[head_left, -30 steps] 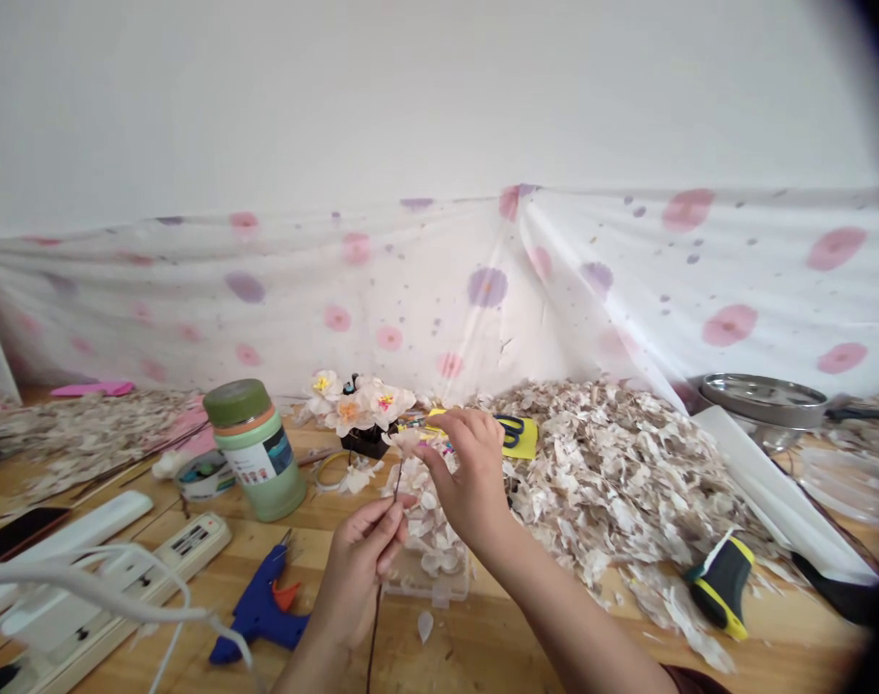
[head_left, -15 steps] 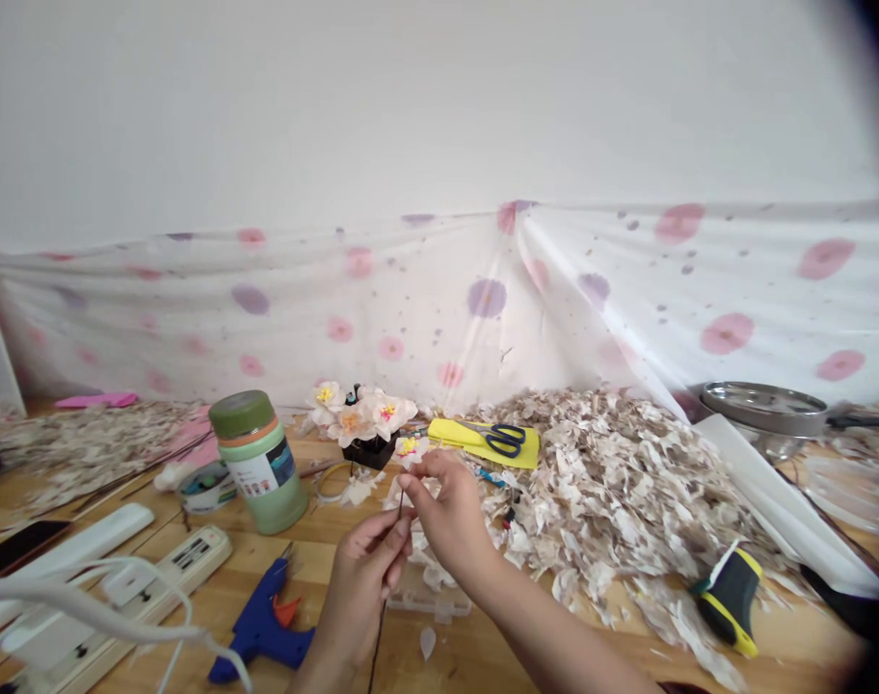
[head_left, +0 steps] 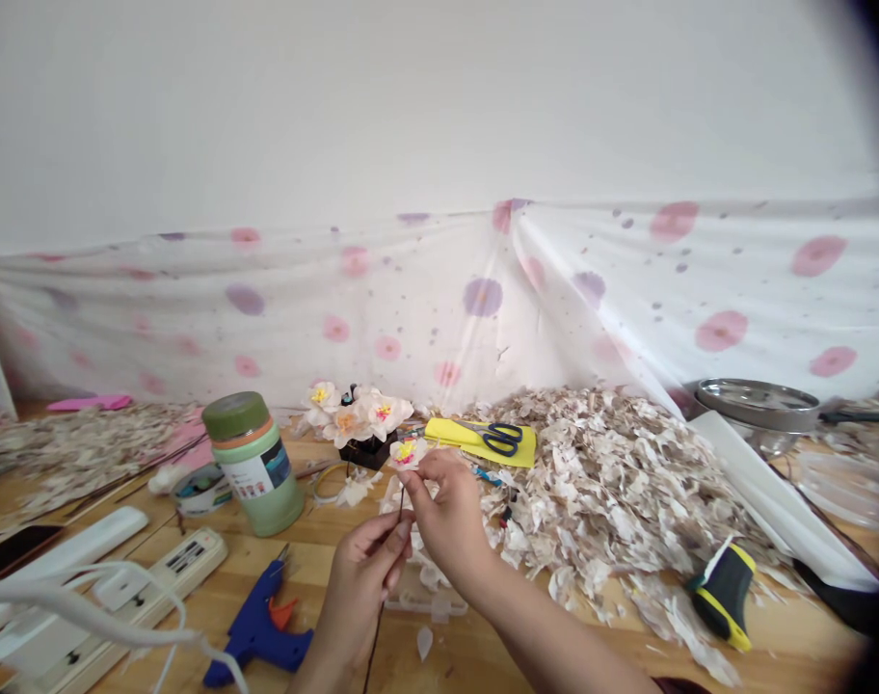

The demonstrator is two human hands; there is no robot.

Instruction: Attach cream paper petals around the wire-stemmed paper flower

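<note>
Between my two hands stands an artificial flower (head_left: pixel 406 451) with white petals and a yellow and pink centre, on a thin dark stem. My left hand (head_left: pixel 373 551) pinches the stem lower down, and the stem runs on below it towards the table's front edge. Just under the bloom, the thumb and fingers of my right hand (head_left: pixel 446 506) are closed on the flower's base. Behind it, several finished-looking white flowers (head_left: pixel 367 413) sit in a black holder (head_left: pixel 367 450). A clear plastic box (head_left: pixel 425 600) with petals lies partly hidden beneath my hands.
Left are a blue glue gun (head_left: pixel 262 627), a green jar (head_left: pixel 255 472), a tape roll (head_left: pixel 202 489) and a power strip (head_left: pixel 150 607) with white cables. Scissors (head_left: pixel 501 439) lie on yellow paper (head_left: pixel 450 434). A large petal heap (head_left: pixel 613 492) covers the right, near a black-yellow handle (head_left: pixel 727 596).
The bloom has turned slightly, so more of its face and white petals show above my right fingers. Both hands keep their hold; the whole view has shifted slightly.
</note>
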